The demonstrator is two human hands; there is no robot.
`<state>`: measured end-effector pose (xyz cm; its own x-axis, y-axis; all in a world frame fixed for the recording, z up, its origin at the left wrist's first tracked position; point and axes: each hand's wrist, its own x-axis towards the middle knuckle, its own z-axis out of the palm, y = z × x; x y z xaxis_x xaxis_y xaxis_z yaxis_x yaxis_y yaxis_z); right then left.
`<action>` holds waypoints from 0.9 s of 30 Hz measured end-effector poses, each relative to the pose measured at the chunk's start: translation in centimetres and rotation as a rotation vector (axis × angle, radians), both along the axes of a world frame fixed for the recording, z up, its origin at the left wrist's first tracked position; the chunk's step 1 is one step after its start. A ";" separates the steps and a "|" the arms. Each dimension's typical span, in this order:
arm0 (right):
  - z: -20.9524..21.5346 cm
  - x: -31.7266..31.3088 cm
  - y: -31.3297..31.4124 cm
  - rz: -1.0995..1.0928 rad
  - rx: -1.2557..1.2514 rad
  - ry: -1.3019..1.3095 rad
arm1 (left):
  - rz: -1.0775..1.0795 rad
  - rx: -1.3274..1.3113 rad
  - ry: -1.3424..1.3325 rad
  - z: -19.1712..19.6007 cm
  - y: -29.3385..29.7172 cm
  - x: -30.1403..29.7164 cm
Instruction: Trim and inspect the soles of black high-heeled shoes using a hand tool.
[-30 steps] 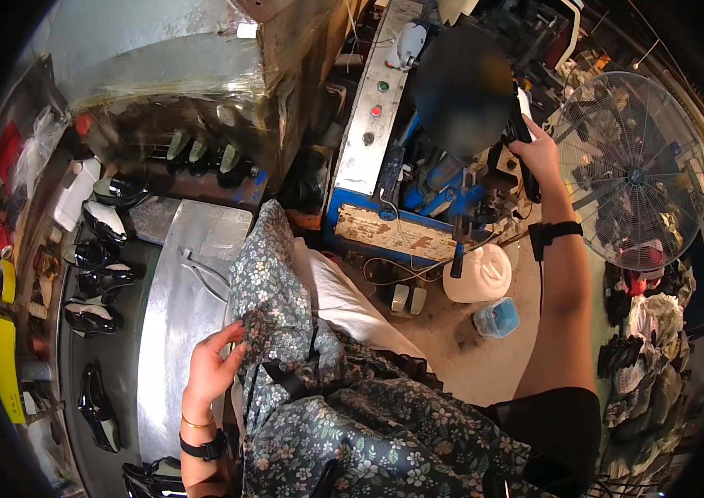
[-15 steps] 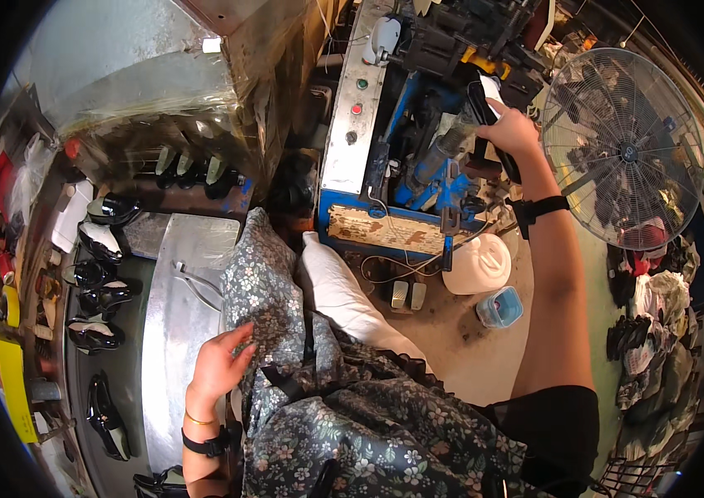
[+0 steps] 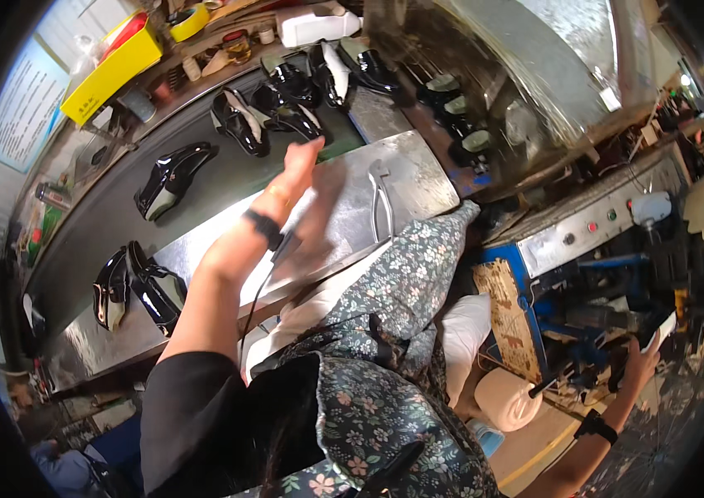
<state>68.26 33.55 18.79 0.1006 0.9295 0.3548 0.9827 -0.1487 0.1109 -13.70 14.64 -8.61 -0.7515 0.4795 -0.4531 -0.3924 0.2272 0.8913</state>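
Observation:
My left hand (image 3: pixel 300 166) is stretched out with its fingers apart over the metal table (image 3: pixel 418 178). It holds nothing, and it is blurred. Its fingertips are close to a black glossy shoe (image 3: pixel 285 116) on the dark belt (image 3: pixel 211 187) beyond the table. A black band sits on that wrist, and a thin cable hangs from it. My right hand (image 3: pixel 640 365) is at the lower right in front of a blue machine (image 3: pixel 584 278), closed around a small flat white object (image 3: pixel 664 329). A floral garment (image 3: pixel 401 290) covers my lap.
Several more black shoes lie on the belt, among them one (image 3: pixel 171 173) at the left and a pair (image 3: pixel 129 284) nearer me. Metal pincers (image 3: pixel 381 199) rest on the table. A yellow box (image 3: pixel 115 60) stands behind. A beige tub (image 3: pixel 505 398) and a fan grille (image 3: pixel 675 432) sit low right.
My head has turned, so the whole scene has swung round. My left hand left the floral garment and reached out toward the shoes. My right hand stays by the machine with the white object.

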 end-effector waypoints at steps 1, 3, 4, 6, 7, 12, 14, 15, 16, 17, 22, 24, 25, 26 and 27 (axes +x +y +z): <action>-0.2 0.4 0.3 -0.024 -0.021 0.008 | 0.146 -0.210 0.158 3.4 2.4 1.1; -0.4 0.4 1.3 -0.035 -0.022 -0.010 | 0.445 -0.348 0.373 2.5 6.0 -1.6; -1.2 0.7 1.2 -0.007 0.144 -0.192 | 0.436 -0.277 0.244 2.5 6.7 -2.2; -1.6 -1.6 1.6 0.218 0.363 -0.357 | 0.452 -0.212 0.116 2.0 6.6 -3.8; -0.9 -5.9 0.4 0.422 0.416 -0.336 | 0.367 -0.201 0.119 1.3 5.3 -5.0; -12.4 -17.5 -8.2 0.672 -0.214 0.625 | 0.155 0.386 -0.267 5.0 -4.6 -5.2; -16.5 -24.3 -10.1 0.494 -0.537 1.026 | 0.100 0.614 -0.563 10.0 -9.9 -0.5; -16.4 -28.7 -10.9 0.670 -0.598 1.081 | -0.045 0.632 -0.509 11.1 -12.4 2.0; -17.0 -32.9 -11.1 0.793 -0.646 1.168 | -0.220 0.543 -0.415 10.3 -15.1 3.5; -17.4 -36.6 -11.2 0.872 -0.697 1.306 | -0.308 0.483 -0.261 11.8 -16.3 7.4; -9.2 -49.1 -12.2 1.062 -0.768 1.736 | -0.619 0.393 0.002 12.8 -19.3 19.8; -9.1 -48.7 -12.1 1.036 -0.395 1.504 | -0.880 0.381 -0.033 13.6 -18.9 20.9; -8.8 -48.1 -12.5 0.954 -0.239 1.426 | -0.971 0.438 -0.145 13.5 -18.0 20.9; -8.3 -46.9 -13.5 0.925 -0.216 1.390 | -0.888 0.270 -0.192 13.6 -16.3 21.1; -8.5 -45.7 -15.0 0.985 -0.172 1.292 | -0.730 0.285 -0.123 11.8 -14.4 21.0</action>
<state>22.60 18.51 10.27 -0.3906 0.8282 0.4020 0.1322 0.4826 -0.8658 7.25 0.21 3.15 -0.1549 0.9419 -0.2980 -0.3314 0.2346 0.9139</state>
